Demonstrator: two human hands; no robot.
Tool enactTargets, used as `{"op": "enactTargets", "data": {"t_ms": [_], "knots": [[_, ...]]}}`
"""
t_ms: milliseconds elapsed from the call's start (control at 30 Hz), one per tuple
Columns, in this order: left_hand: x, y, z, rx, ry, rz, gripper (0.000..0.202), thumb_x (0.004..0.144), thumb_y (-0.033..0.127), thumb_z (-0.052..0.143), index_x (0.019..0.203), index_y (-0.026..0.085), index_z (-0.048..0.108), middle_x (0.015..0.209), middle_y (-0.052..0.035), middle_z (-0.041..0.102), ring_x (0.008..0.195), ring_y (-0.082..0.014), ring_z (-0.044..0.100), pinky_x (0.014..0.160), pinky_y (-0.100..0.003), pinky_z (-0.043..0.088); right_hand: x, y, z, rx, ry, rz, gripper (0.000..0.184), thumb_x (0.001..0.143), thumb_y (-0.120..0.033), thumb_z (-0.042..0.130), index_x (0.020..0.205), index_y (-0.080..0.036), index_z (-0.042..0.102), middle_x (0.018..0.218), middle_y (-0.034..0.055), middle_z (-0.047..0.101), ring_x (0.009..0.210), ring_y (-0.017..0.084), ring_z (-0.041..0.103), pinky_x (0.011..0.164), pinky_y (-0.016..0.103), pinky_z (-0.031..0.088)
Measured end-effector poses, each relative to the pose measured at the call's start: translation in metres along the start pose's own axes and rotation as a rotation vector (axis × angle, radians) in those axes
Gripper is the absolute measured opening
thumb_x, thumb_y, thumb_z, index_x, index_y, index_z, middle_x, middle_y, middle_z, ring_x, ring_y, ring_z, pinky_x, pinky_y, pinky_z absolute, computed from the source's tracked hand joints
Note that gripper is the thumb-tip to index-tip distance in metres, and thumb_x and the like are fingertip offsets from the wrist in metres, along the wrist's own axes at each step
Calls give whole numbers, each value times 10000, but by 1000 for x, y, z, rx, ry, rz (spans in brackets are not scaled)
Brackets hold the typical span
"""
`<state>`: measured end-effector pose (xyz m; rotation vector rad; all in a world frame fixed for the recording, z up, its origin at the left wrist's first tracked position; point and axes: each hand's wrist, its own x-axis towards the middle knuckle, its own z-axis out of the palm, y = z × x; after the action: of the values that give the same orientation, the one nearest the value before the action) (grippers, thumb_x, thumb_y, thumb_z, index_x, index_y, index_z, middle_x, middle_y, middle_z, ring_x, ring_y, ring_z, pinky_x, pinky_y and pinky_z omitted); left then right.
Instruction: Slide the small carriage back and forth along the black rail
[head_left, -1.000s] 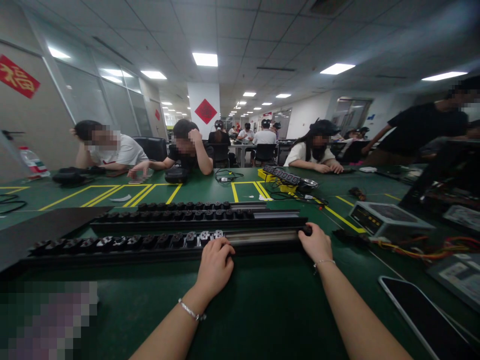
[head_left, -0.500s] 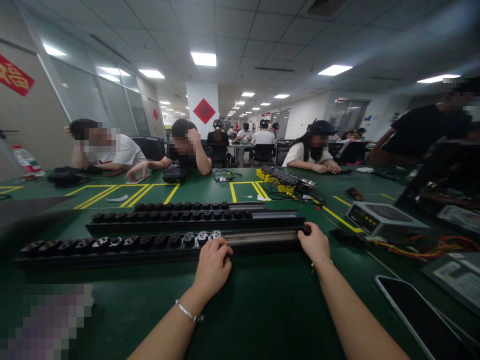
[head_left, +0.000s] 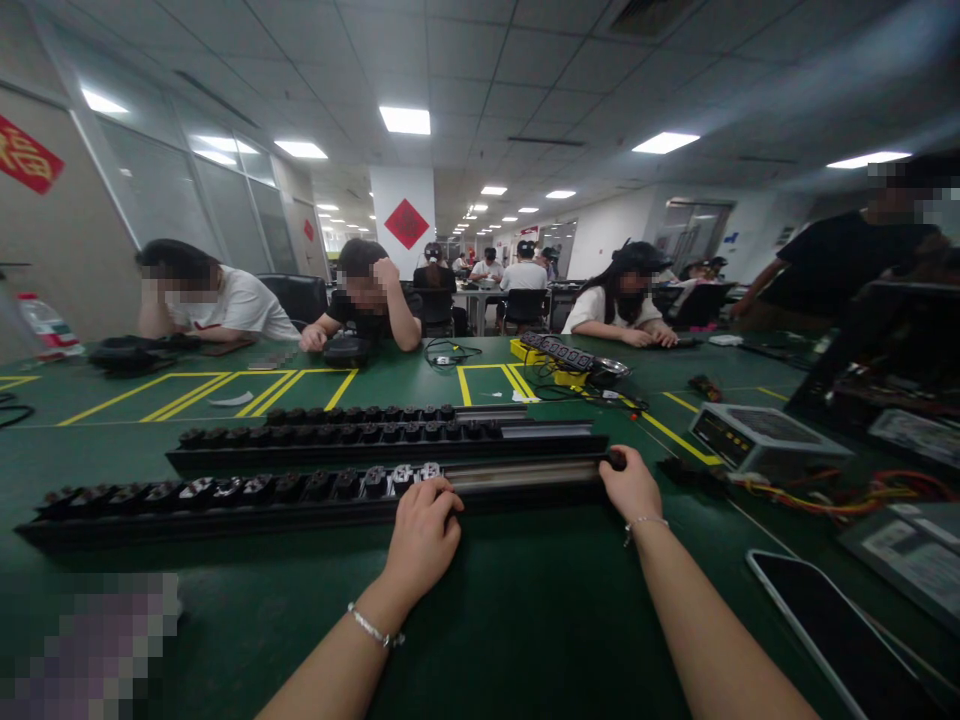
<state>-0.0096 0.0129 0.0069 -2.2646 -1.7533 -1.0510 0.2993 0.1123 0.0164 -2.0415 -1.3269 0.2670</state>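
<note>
front rail [head_left: 525,473]: nothing's shifted, work looks paused | right hand [head_left: 631,485] pinches dark piece [head_left: 616,458] at right end | left hand [head_left: 426,528] mid-rail, can't tell grip

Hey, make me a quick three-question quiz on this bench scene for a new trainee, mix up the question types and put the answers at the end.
1. Multiple choice: which thing lies on the green table, to the right of the right hand and nearest the camera?
A) water bottle
B) phone
C) power strip

2. True or false: the modules on the front rail run unbroken from the left hand to the right hand.

3. Fill in: just behind each hand, the person wears a silvery ______.

Key:
1. B.
2. False; none show between the hands.
3. Bracelet.
</note>
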Motion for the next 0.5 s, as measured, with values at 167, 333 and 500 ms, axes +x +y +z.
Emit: {"op": "enactTargets", "data": {"t_ms": [167,333,500], "knots": [[0,-1,1,-5,-17,-3,208,713,85,481,809,232,591,1034,-30,579,1026,-213,495,919,-407,410,-1,-3,-3,28,-2,20,445,753,-342,479,1179,-225,530,1091,79,619,934,239,591,775,333,451],[0,-1,1,-12,-15,-4,199,716,91,481,805,230,591,1036,-31,576,1024,-213,494,918,-410,409,-1,-1,-3,31,24,15,470,754,-325,469,1207,-205,512,1127,96,599,971,241,581,808,340,447],[0,-1,0,-14,-14,-4,197,708,91,487,796,233,592,1026,-29,578,1012,-210,501,908,-403,416,1,1,-4,41,11,33,461,760,-341,461,1198,-210,523,1128,98,591,971,242,578,831,346,444]]}}
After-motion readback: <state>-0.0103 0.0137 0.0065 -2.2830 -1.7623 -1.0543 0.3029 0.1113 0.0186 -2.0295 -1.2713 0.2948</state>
